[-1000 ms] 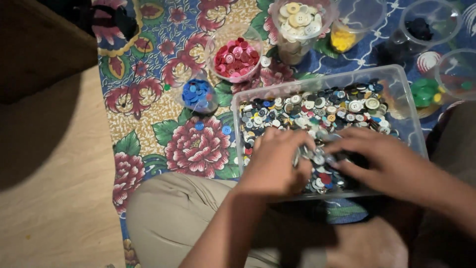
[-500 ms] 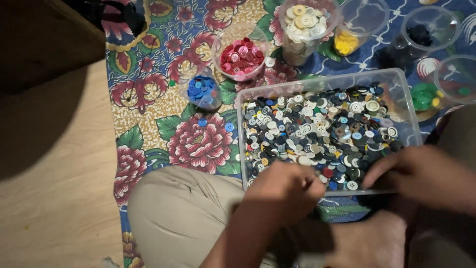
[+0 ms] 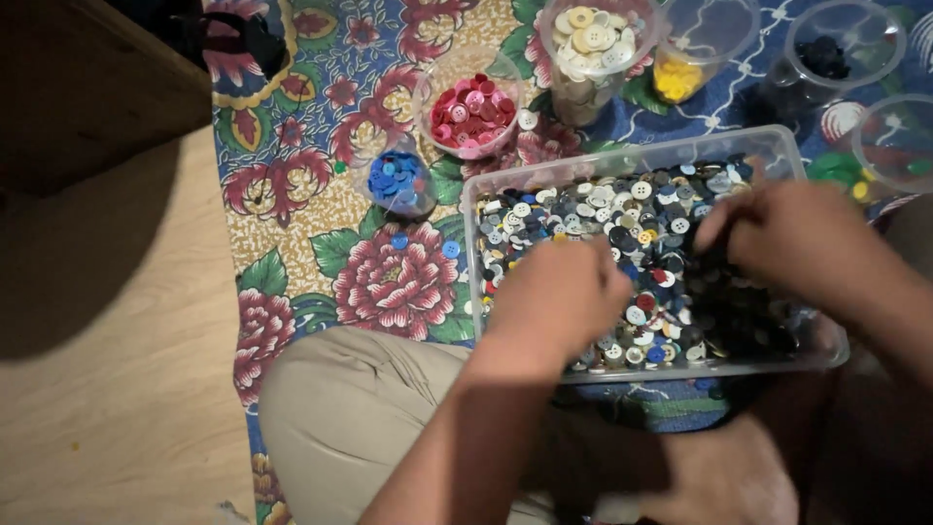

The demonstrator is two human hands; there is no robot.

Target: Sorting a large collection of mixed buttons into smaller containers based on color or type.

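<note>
Both hands have come back up into the clear plastic tub [image 3: 622, 160] of mixed buttons [image 3: 622, 219], after sitting at its near rim half a second ago. The left hand [image 3: 559, 297] now rests palm down over the middle of the heap with its fingers curled into the buttons; whether it pinches one I cannot tell. The right hand [image 3: 792, 238] has moved to the far right part of the tub, fingers bunched and dipped into the dark buttons there, though what they grip is hidden. So the picking through the heap goes on, and no button is seen leaving the tub. Around it stand clear cups of sorted buttons: blue [image 3: 398, 180] to the left, red [image 3: 473, 109] beyond it, cream [image 3: 593, 39] at the far side, yellow [image 3: 677, 78] next to that, and black [image 3: 826, 56] further right. All of this sits on a flowered cloth [image 3: 321, 243] spread over a pale wooden floor [image 3: 107, 389], the person's bent knee [image 3: 340, 408] just in front of the tub.
</note>
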